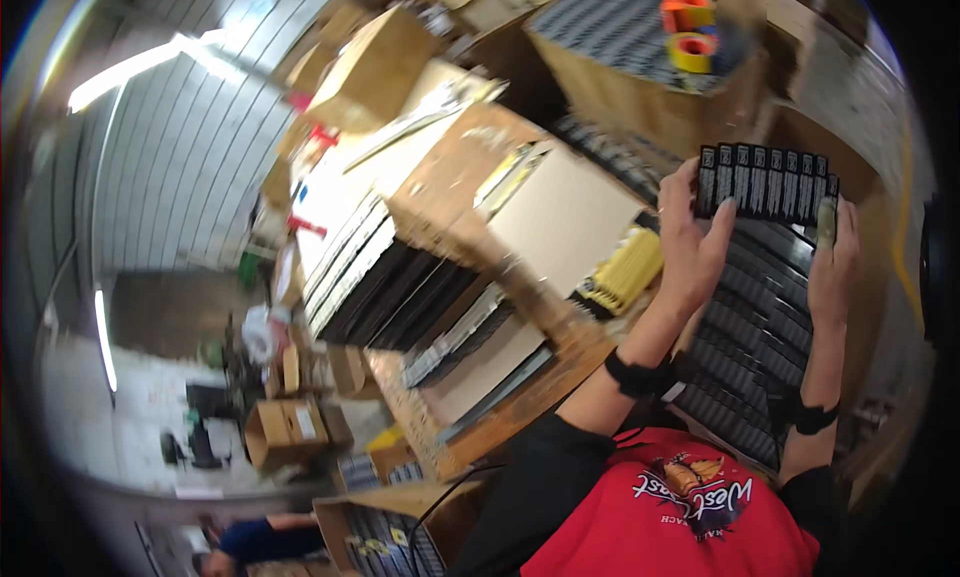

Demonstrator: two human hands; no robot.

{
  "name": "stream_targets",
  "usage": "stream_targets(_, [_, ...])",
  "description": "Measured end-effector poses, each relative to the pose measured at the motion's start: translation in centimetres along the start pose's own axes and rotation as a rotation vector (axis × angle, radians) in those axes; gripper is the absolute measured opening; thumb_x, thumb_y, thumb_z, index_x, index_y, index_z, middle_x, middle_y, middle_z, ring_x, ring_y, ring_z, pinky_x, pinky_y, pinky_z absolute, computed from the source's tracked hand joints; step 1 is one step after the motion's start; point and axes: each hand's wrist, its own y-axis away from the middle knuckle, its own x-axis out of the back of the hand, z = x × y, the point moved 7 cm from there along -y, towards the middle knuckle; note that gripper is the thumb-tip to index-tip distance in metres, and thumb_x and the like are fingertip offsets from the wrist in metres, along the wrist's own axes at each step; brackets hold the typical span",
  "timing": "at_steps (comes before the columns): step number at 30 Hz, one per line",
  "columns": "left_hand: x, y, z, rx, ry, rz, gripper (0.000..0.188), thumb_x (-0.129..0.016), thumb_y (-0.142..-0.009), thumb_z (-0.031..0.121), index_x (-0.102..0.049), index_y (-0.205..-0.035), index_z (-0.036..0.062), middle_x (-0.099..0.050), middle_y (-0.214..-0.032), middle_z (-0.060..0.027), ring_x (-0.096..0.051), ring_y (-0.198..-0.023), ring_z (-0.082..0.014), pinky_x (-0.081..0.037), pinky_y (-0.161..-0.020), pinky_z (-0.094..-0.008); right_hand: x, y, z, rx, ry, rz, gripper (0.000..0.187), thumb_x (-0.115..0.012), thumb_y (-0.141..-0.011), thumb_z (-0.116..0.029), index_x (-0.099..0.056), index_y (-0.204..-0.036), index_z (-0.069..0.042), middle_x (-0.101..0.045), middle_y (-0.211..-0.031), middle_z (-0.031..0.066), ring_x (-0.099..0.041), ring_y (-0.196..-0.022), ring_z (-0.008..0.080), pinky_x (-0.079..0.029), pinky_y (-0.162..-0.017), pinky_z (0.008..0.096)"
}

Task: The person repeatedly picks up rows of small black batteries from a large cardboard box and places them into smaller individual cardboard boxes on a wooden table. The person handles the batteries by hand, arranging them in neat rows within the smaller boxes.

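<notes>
Between my two hands is a row of several small black boxes with pale print, standing side by side. My left hand [693, 239] grips the left end of the row of black boxes [765, 184], thumb across the front. My right hand [836, 257] presses the right end, its thumb upright against the last box. The row is above a large open carton [860, 167], whose inside is filled with rows of similar black packs [750, 322]. Both wrists wear black bands. The fingers behind the row are hidden.
Left of me, a wooden workbench [575, 362] bears a stack of black-edged boards [385, 277], a beige cardboard sheet [560, 217] and yellow packs [622, 269]. Orange and yellow tape rolls [690, 52] sit on a tall carton ahead. Another person [255, 540] is at lower left.
</notes>
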Motion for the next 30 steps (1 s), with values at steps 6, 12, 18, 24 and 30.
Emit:
stream_targets(6, [25.4,10.3,-4.9,0.193,-0.185,0.282,0.049,-0.062,-0.080,0.013,-0.050,-0.125,-0.0004,-0.048,-0.109,-0.0105,-0.049,-0.101,-0.0211,-0.039,-0.092,-0.0314,-18.6,12.6,-11.7,0.148,-0.197,-0.617,0.029,-0.056,-0.087,-0.028,-0.050,-0.093,-0.001,-0.053,-0.086,0.0235,-0.051,-0.080,0.0424,-0.042,-0.070,0.0436])
stream_targets(12, [45.2,32.0,-16.6,0.660,-0.285,0.614,0.021,-0.059,-0.084,0.011,-0.062,-0.101,-0.0014,-0.052,-0.090,-0.0068,-0.051,-0.085,-0.0144,-0.041,-0.076,-0.0292,-36.5,34.6,-18.0,0.159,-0.237,-1.602,0.046,-0.062,-0.080,-0.040,-0.060,-0.099,0.002,-0.062,-0.089,0.0250,-0.060,-0.085,0.0366,-0.046,-0.076,0.0395])
stream_targets(18, [51.1,35.7,-22.2,0.868,-0.002,0.734,0.015,-0.052,-0.089,0.011,-0.061,-0.086,-0.0008,-0.057,-0.075,0.0006,-0.048,-0.069,-0.0072,-0.040,-0.060,-0.0259,-46.0,40.0,-18.7,0.016,-0.274,-1.402,0.042,-0.066,-0.074,-0.035,-0.062,-0.072,0.007,-0.057,-0.064,0.0265,-0.061,-0.064,0.0361,-0.046,-0.061,0.0417])
stream_targets(24, [52.8,34.5,-22.2,1.009,-0.379,0.601,0.022,-0.054,-0.078,0.006,-0.065,-0.094,-0.0036,-0.066,-0.085,-0.0184,-0.062,-0.080,-0.0236,-0.046,-0.074,-0.0366,-48.3,41.2,-18.0,0.152,-0.253,-1.390,0.047,-0.066,-0.076,-0.042,-0.062,-0.064,0.003,-0.056,-0.054,0.0137,-0.055,-0.052,0.0225,-0.043,-0.053,0.0399])
stream_targets(30, [53.6,34.3,-15.0,0.816,-0.735,0.694,0.046,-0.062,-0.080,0.020,-0.052,-0.118,-0.0040,-0.056,-0.112,-0.0236,-0.055,-0.102,-0.0355,-0.044,-0.089,-0.0375,-42.1,37.3,-23.5,0.358,0.027,-1.339,0.042,-0.051,-0.087,-0.039,-0.062,-0.100,-0.001,-0.063,-0.094,0.0207,-0.062,-0.088,0.0319,-0.045,-0.076,0.0366])
